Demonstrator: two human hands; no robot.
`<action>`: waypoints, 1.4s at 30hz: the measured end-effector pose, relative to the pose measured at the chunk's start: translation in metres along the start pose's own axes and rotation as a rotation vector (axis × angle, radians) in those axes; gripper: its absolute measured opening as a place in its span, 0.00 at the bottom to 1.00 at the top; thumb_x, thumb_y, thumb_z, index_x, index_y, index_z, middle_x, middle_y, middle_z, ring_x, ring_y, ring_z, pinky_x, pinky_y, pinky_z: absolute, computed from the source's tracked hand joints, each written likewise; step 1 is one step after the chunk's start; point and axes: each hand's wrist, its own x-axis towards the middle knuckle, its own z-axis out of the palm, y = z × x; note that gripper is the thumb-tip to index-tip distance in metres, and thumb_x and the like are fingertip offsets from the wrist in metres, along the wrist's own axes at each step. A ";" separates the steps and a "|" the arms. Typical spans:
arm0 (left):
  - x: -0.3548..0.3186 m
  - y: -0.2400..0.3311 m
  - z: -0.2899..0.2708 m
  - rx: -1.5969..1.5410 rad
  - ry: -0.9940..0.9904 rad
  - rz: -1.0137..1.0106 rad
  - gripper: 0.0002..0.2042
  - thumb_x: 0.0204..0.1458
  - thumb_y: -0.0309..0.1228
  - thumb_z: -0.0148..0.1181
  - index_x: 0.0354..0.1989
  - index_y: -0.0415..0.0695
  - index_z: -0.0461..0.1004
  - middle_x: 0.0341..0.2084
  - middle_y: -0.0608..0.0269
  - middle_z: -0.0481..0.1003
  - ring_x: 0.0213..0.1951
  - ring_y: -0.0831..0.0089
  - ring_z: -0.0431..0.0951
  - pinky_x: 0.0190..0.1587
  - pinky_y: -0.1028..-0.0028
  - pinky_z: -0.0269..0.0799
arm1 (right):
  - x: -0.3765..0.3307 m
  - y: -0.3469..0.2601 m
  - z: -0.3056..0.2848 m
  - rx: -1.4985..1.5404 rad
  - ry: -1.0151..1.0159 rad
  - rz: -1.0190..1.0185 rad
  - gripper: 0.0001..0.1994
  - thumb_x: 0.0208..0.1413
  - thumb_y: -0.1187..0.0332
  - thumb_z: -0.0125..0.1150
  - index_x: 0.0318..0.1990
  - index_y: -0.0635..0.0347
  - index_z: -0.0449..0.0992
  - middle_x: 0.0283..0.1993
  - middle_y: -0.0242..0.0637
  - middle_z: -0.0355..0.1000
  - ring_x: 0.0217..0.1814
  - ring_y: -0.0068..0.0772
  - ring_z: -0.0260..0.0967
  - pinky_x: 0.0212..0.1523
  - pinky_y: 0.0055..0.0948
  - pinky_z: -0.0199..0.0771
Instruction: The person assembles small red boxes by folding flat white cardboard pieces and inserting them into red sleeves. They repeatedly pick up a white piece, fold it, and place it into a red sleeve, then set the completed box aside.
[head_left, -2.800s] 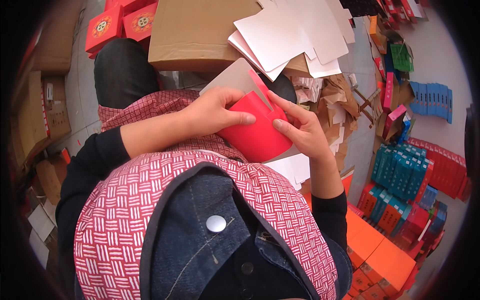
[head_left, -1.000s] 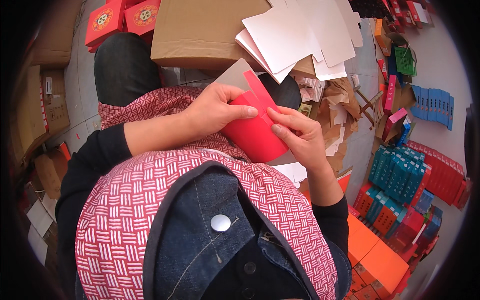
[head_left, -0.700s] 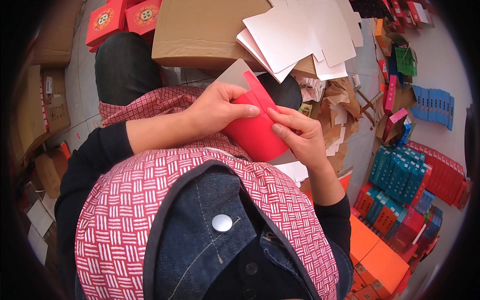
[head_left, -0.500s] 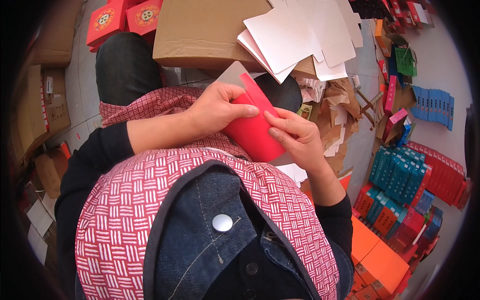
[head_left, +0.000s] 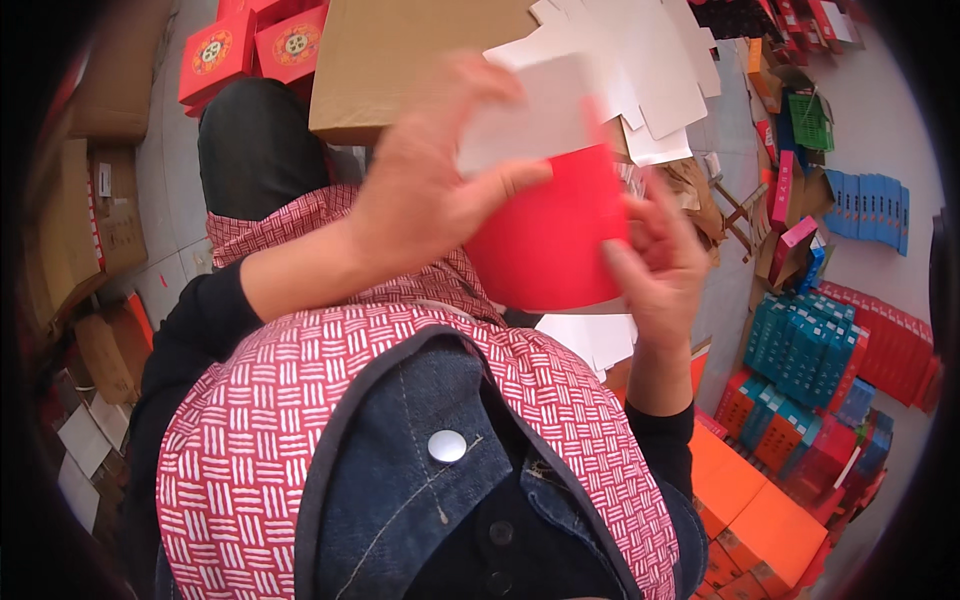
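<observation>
Between my hands, above my lap, is a bent red cardboard piece (head_left: 550, 235) with a pale flap (head_left: 530, 110) at its far end. My left hand (head_left: 415, 170) curves round its left side, thumb lying across the red face near the flap; the fingers at the flap's far left edge are blurred. My right hand (head_left: 662, 255) grips the right edge, thumb in front and fingers partly hidden behind. Beyond it, flat white sheets (head_left: 660, 70) lie in a loose pile on a brown carton (head_left: 410, 40).
Red boxes (head_left: 215, 60) stand at the far left. Open cartons (head_left: 118, 210) line the left side. On the right are stacks of teal boxes (head_left: 800, 345), blue boxes (head_left: 870, 210), a green basket (head_left: 810, 120) and large orange boxes (head_left: 770, 530). Crumpled brown paper (head_left: 690, 195) lies nearby.
The cardboard piece has turned so that its red face and pale flap show more broadly. My left hand has shifted up with its fingers spread wider; my right hand has moved to the right.
</observation>
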 end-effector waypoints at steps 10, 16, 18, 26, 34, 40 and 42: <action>-0.006 -0.021 0.028 -0.547 -0.107 -0.217 0.38 0.53 0.25 0.63 0.69 0.49 0.46 0.58 0.54 0.63 0.59 0.69 0.64 0.59 0.70 0.63 | -0.003 0.048 0.027 0.303 0.391 -0.178 0.26 0.62 0.73 0.49 0.67 0.67 0.54 0.57 0.44 0.67 0.57 0.27 0.66 0.55 0.23 0.69; -0.007 -0.043 0.062 -0.717 -0.340 -0.353 0.19 0.65 0.33 0.46 0.63 0.42 0.62 0.51 0.59 0.68 0.54 0.73 0.67 0.58 0.74 0.62 | -0.037 0.087 0.006 0.050 0.480 0.005 0.19 0.65 0.67 0.53 0.60 0.66 0.69 0.40 0.25 0.72 0.32 0.11 0.59 0.31 0.11 0.60; -0.003 -0.050 0.065 -0.562 -0.437 -0.248 0.18 0.67 0.35 0.40 0.57 0.38 0.69 0.50 0.59 0.68 0.53 0.73 0.67 0.58 0.75 0.61 | -0.050 0.108 -0.003 0.024 0.497 0.025 0.18 0.65 0.67 0.53 0.59 0.65 0.70 0.46 0.27 0.70 0.33 0.12 0.59 0.32 0.12 0.60; 0.005 -0.036 0.064 -0.501 -0.401 -0.322 0.12 0.61 0.28 0.51 0.48 0.35 0.76 0.50 0.60 0.71 0.52 0.72 0.69 0.57 0.73 0.63 | -0.053 0.102 -0.021 0.075 0.463 -0.291 0.09 0.55 0.77 0.62 0.44 0.65 0.76 0.53 0.40 0.69 0.57 0.31 0.66 0.56 0.31 0.68; 0.000 -0.028 0.065 -0.518 -0.371 -0.210 0.08 0.56 0.22 0.55 0.42 0.35 0.78 0.43 0.61 0.75 0.48 0.73 0.73 0.53 0.76 0.68 | -0.014 0.065 -0.057 0.130 0.050 -0.131 0.06 0.59 0.70 0.60 0.34 0.64 0.74 0.34 0.39 0.75 0.35 0.22 0.71 0.35 0.22 0.70; -0.004 -0.021 0.066 -0.505 -0.367 -0.187 0.07 0.56 0.21 0.56 0.40 0.35 0.77 0.44 0.62 0.73 0.48 0.74 0.73 0.52 0.76 0.69 | 0.014 0.017 -0.045 0.115 -0.228 0.281 0.08 0.52 0.73 0.66 0.37 0.66 0.75 0.30 0.32 0.75 0.30 0.18 0.72 0.29 0.18 0.71; -0.004 -0.021 0.066 -0.545 -0.365 -0.209 0.07 0.56 0.21 0.56 0.42 0.36 0.74 0.46 0.62 0.72 0.48 0.74 0.73 0.52 0.76 0.69 | 0.016 0.020 -0.043 0.118 -0.266 0.279 0.13 0.52 0.76 0.65 0.45 0.66 0.77 0.36 0.35 0.76 0.34 0.19 0.73 0.33 0.19 0.74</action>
